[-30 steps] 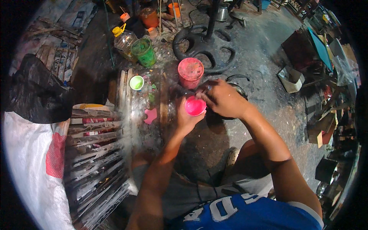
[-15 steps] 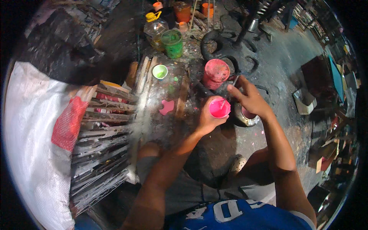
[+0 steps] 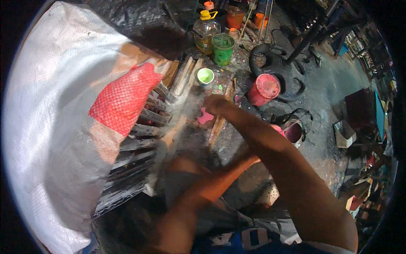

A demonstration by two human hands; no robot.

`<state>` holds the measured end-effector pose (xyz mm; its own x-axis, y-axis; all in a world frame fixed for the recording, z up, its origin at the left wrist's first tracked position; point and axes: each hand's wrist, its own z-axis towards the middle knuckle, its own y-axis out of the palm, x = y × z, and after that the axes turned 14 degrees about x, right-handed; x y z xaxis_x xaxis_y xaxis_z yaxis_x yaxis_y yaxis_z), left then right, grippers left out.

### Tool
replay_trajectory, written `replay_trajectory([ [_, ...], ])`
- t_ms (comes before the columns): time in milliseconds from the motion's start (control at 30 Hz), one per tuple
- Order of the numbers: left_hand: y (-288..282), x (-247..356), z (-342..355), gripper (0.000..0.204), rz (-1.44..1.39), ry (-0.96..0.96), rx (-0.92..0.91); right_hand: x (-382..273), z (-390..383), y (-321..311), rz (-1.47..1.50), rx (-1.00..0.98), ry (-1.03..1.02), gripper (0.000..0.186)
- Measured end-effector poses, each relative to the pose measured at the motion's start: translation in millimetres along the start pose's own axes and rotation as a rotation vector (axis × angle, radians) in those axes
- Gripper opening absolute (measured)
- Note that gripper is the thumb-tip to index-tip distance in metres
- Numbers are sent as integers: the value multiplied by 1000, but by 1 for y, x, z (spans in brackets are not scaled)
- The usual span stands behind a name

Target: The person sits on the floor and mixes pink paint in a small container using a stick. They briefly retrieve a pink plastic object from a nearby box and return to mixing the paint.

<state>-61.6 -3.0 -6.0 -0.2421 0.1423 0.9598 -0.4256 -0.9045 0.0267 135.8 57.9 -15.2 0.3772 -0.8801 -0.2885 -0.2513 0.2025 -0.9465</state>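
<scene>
My right hand [image 3: 216, 105] reaches across to the left, fingers curled, over a paint-stained wooden board [image 3: 220, 127]. It is just above a pink star-shaped piece [image 3: 206, 116]; motion blur hides whether it holds anything. My left forearm rises from below, and my left hand [image 3: 253, 160] is mostly hidden under my right forearm. The rim of the small pink cup [image 3: 277, 128] shows just past that forearm, where the left hand ends. A tin of dark pink paint [image 3: 294, 132] stands beside the cup.
A red bucket [image 3: 264, 89], a green bucket [image 3: 222, 48], a small cup of light green paint [image 3: 205, 76] and an oil jug [image 3: 205, 29] stand ahead. A black tyre [image 3: 275, 63] lies behind. At left are a white sack [image 3: 55, 127], red mesh [image 3: 124, 99] and stacked slats [image 3: 131, 165].
My view has swung left and down. My right hand left the pink cup and moved left to the board by the star piece, crossing over my left arm.
</scene>
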Motion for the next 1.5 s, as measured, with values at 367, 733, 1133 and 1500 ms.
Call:
replay_trajectory([
  [367, 17, -16, -85, 43, 274, 42, -144, 27, 28, 206, 551, 438, 167, 45],
  [733, 20, -31, -28, 45, 405, 120, 72, 7, -18, -32, 1119, 123, 36, 23],
  [1133, -32, -29, 43, 70, -89, -227, 260, 40, -269, -175, 1917, 433, 247, 40],
  [1500, -66, -17, 53, 58, 10, -202, 277, 84, -300, -168, 2743, -183, 44, 47],
])
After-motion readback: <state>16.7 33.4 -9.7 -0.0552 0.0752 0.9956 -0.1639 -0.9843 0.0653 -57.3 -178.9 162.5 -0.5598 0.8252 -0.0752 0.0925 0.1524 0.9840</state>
